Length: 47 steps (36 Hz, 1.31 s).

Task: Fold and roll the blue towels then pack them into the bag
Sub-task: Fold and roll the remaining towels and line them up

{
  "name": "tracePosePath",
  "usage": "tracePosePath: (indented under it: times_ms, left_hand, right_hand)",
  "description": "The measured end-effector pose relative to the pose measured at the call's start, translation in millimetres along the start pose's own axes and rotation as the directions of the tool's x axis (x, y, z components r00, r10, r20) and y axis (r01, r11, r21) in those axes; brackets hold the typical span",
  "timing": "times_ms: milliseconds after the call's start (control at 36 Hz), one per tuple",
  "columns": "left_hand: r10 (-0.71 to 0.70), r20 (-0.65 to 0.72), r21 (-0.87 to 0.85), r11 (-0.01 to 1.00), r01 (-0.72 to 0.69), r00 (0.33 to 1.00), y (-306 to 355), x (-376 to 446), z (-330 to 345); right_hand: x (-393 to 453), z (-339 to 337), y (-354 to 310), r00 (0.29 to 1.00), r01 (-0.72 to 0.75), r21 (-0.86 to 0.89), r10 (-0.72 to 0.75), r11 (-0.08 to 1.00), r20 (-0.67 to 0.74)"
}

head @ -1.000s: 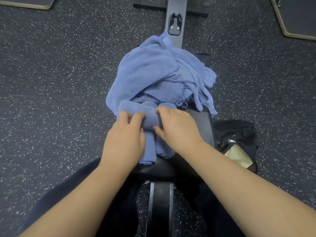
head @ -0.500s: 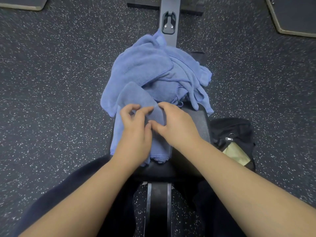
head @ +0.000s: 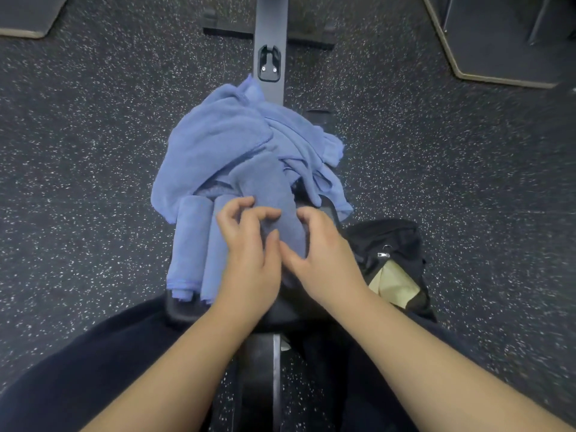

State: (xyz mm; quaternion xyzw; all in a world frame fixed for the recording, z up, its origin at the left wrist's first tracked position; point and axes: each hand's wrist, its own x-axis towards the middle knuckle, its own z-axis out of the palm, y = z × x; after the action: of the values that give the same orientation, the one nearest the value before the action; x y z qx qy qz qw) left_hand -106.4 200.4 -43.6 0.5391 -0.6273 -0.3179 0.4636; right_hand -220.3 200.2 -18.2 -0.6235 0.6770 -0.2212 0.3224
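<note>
Two hands in view: left hand (head: 249, 260), right hand (head: 324, 257), both on one folded towel (head: 271, 194). Two rolled blue towels (head: 199, 247) side by side on bench pad (head: 184, 310), left of hands. One loose heap of blue towels (head: 230, 141) beyond; number of towels in heap cannot tell. One black bag (head: 389, 241), on floor right of bench. One bench rail (head: 270, 32). Two floor mats at top corners: one left (head: 28, 17), one right (head: 505, 35).
</note>
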Motion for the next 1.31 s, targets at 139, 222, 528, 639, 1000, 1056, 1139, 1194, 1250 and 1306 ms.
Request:
tracePosePath:
  times_ms: [139,222,528,639,1000,1056,1139,1194,1250,1306]
  left_hand:
    - [-0.141,0.103,-0.179,0.971,0.158,0.985,0.8,-9.4,21.0]
    - [-0.197,0.194,-0.280,0.928,0.246,0.961,1.2,-15.5,25.5]
    - [-0.196,0.272,-0.205,0.945,0.255,0.942,7.8,1.7,17.1]
    - [-0.194,0.275,-0.209,0.944,0.256,0.942,4.1,5.4,15.8]
    - [-0.240,0.276,-0.295,0.900,0.320,0.931,3.6,0.5,9.9]
    - [-0.265,0.287,-0.287,0.893,0.347,0.920,-0.6,-2.0,8.4]
    - [-0.304,0.293,-0.262,0.886,0.382,0.907,-4.9,-4.4,8.4]
    - [-0.310,0.299,-0.257,0.885,0.389,0.902,-5.6,-5.2,8.0]
    - [-0.318,0.327,-0.226,0.888,0.401,0.890,-8.6,-5.2,7.9]
    - [-0.320,0.324,-0.201,0.896,0.395,0.890,-13.7,-5.2,7.1]
  right_hand:
    - [-19.8,-10.3,14.1,0.997,-0.063,0.001,0.063,0.998,-0.043]
    - [-25.9,-12.9,21.2,0.997,-0.073,-0.005,0.073,0.997,-0.039]
    - [-25.5,-4.4,24.7,1.000,-0.029,0.145,0.030,0.989,0.000]
    - [-21.6,-3.1,25.9,1.000,0.002,0.261,0.002,0.965,-0.015]
    - [-13.9,1.6,28.9,0.998,0.065,0.339,-0.069,0.939,0.001]
    - [-16.4,3.9,28.5,0.997,0.080,0.316,-0.082,0.946,-0.007]
    - [-20.3,11.1,27.5,0.995,0.102,0.251,-0.095,0.963,-0.040]
    - [-21.2,15.2,26.7,0.988,0.148,0.202,-0.137,0.968,-0.067]
    - [-20.6,17.5,26.2,0.986,0.161,0.177,-0.150,0.971,-0.073]
    - [-17.7,18.9,28.7,0.984,0.158,0.154,-0.143,0.975,-0.109]
